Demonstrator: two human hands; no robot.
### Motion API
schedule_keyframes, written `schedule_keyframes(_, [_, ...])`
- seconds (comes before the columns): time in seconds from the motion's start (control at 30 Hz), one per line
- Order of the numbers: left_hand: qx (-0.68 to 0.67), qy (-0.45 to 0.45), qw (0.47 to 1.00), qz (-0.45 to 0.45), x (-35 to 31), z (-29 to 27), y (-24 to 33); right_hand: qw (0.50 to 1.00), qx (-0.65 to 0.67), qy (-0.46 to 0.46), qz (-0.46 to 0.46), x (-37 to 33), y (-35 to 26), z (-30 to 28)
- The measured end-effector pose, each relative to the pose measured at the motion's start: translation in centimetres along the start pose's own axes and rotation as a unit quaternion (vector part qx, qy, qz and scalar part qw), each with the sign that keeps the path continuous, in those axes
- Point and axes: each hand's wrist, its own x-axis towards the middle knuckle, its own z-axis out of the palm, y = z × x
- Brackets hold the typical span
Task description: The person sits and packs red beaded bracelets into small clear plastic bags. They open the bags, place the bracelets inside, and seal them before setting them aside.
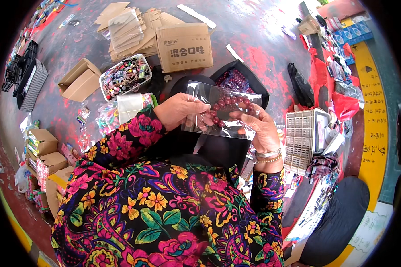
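Both my hands hold a clear plastic bag point(196, 122) in front of my lap. Inside or behind its film shows a dark red bead bracelet point(215, 107); I cannot tell which. My left hand point(181, 110) pinches the bag's left side between thumb and fingers. My right hand point(262, 130) grips the bag's right side, its thumb against the beads and its other fingers partly hidden behind the film. Just beyond the bag, a black bin point(258, 86) holds more dark red beads in clear wrapping.
A white basket point(103, 87) of colourful hair ties stands at the left, near an open cardboard box point(81, 80). A closed carton point(184, 48) and flattened cardboard point(152, 20) lie ahead. On the right are a white plastic crate point(298, 140) and a black cushion point(338, 222).
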Motion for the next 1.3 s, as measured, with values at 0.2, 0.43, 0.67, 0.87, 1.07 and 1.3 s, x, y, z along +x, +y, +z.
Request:
schedule_keyframes(0.2, [-0.021,-0.002,0.999,0.036,0.2,0.3,-0.6,1.0,-0.015,-0.004,0.004,-0.3,-0.3,0.0])
schedule_keyframes(0.43, [0.004,-0.004,0.999,0.038,0.2,0.4,-0.7,0.998,-0.013,0.046,-0.045,0.0,0.2,0.0])
schedule_keyframes(0.67, [0.003,0.009,1.0,0.008,-0.1,1.1,-0.2,0.997,-0.005,0.05,-0.056,0.4,0.5,-0.3])
schedule_keyframes(0.87, [-0.02,0.013,1.0,0.013,0.1,1.1,-0.4,0.992,0.041,0.099,-0.07,0.7,1.2,-0.1])
schedule_keyframes(1.07, [-0.01,0.039,0.998,0.048,0.4,0.6,-1.1,0.994,0.057,0.063,-0.07,0.6,1.9,-1.1])
schedule_keyframes(1.3, [-0.041,0.054,0.993,0.098,0.2,1.6,0.9,0.975,0.186,-0.024,-0.116,-0.6,3.5,-1.8])
